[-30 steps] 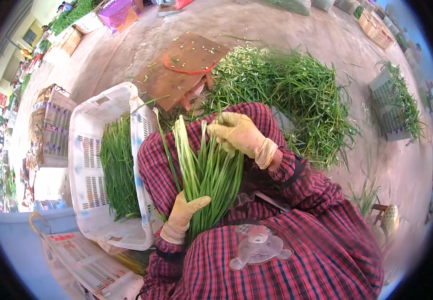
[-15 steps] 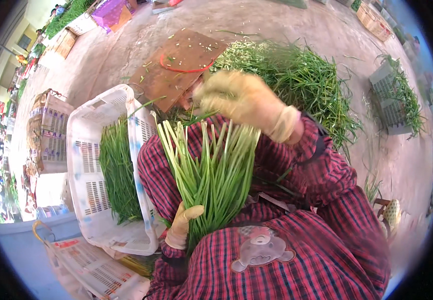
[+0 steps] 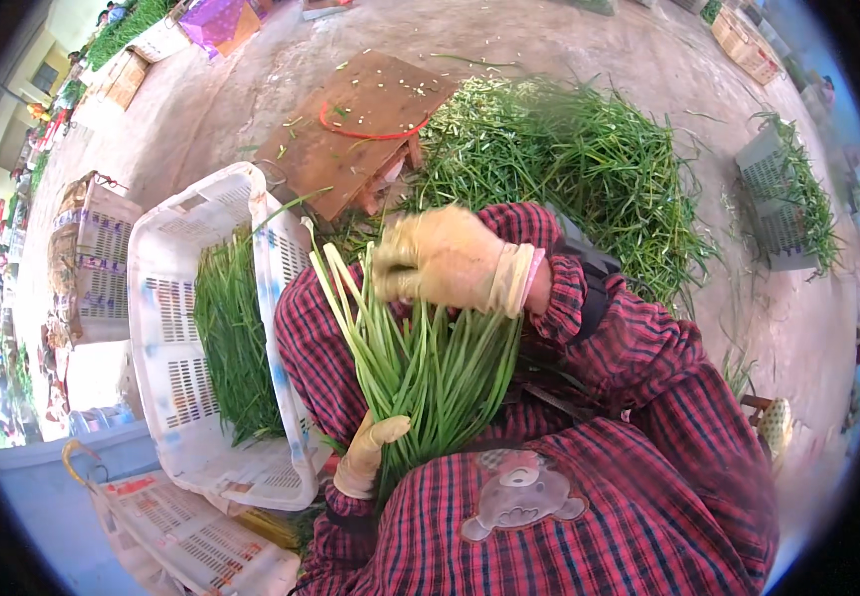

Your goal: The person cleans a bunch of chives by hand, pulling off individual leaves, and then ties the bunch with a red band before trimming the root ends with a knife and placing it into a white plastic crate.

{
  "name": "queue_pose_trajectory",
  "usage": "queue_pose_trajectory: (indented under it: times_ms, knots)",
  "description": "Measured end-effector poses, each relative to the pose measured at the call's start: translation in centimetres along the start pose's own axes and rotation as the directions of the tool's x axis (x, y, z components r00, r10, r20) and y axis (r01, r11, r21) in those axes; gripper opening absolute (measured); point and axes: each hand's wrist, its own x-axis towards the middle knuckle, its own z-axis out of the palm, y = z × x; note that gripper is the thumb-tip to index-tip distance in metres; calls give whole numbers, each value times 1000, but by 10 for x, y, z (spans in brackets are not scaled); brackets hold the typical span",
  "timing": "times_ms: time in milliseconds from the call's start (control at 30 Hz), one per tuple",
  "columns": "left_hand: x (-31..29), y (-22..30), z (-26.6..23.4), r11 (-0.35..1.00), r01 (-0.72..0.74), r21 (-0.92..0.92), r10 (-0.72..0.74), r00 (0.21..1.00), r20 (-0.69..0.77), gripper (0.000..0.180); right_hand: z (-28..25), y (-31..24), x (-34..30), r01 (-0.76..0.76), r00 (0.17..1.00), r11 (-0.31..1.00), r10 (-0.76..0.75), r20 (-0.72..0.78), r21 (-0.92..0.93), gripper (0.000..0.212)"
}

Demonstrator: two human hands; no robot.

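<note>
A bunch of garlic chives (image 3: pixel 435 372) lies against my lap, its pale stalk ends pointing up and away from me. Around its lower part, at the left side, my left hand (image 3: pixel 370 452) in a cream glove is closed, thumb across the stalks. My right hand (image 3: pixel 450 260), gloved too, covers the upper stalk ends with its fingers curled; what they pinch there is hidden, and motion blurs them a little. A few pale stalks stick out left of that hand. More chives (image 3: pixel 236 348) lie in a white plastic basket (image 3: pixel 176 397) close to my left.
A brown board (image 3: pixel 365 109) with a red loop (image 3: pixel 350 133) and scattered trimmings lies ahead. Right of it spreads a heap of loose green leaves (image 3: pixel 589 169). A grey crate (image 3: pixel 773 199) stands far right, a white crate (image 3: pixel 107 258) left. A bag-like crate (image 3: pixel 196 526) sits near left.
My right hand has come down and toward me, from above the bunch onto its stalk ends. My left hand keeps its hold on the chives.
</note>
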Motion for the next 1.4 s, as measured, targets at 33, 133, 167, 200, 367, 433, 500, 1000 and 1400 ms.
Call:
queue_pose_trajectory:
  times_ms: [33, 133, 167, 200, 367, 433, 500, 1000, 1400]
  knots:
    - [1, -3, -4, 1000, -13, -11, 13, 1000, 5, 75, -9, 4, 2, -98, 995, 992, 97, -12, -85, 25]
    - [-1, -4, -7, 998, -33, -50, 37, 996, 83, 67, -43, 16, 10, -441, 843, 879, 475, -252, 181, 28]
    - [-2, -2, -5, 999, -37, -28, 39, 995, 89, 64, -46, 13, 10, -320, 921, 944, 329, -206, 79, 30]
    - [-3, 1, -1, 998, -37, -59, 44, 992, 117, 64, -48, 11, 10, -211, 967, 977, 206, -150, -15, 32]
    - [-9, 18, 30, 992, -68, 109, 58, 994, 93, 65, -20, -7, 9, -244, 913, 963, 189, 361, 113, 46]
    - [-12, 20, 37, 999, -47, 20, 44, 993, 105, 65, -13, -6, 10, -324, 848, 925, 191, 494, 197, 41]
    - [-12, 19, 38, 999, -32, -17, 33, 996, 83, 66, -12, -1, 8, -325, 859, 910, 170, 483, 257, 38]
    - [-11, 6, 19, 951, -29, -309, 3, 996, -85, 66, -141, 154, -61, -141, 496, 768, 601, -627, 625, 32]
    - [-14, 13, 26, 965, -96, -242, 113, 992, 56, 69, 31, -1, -72, -88, 861, 361, 497, -111, 928, 82]
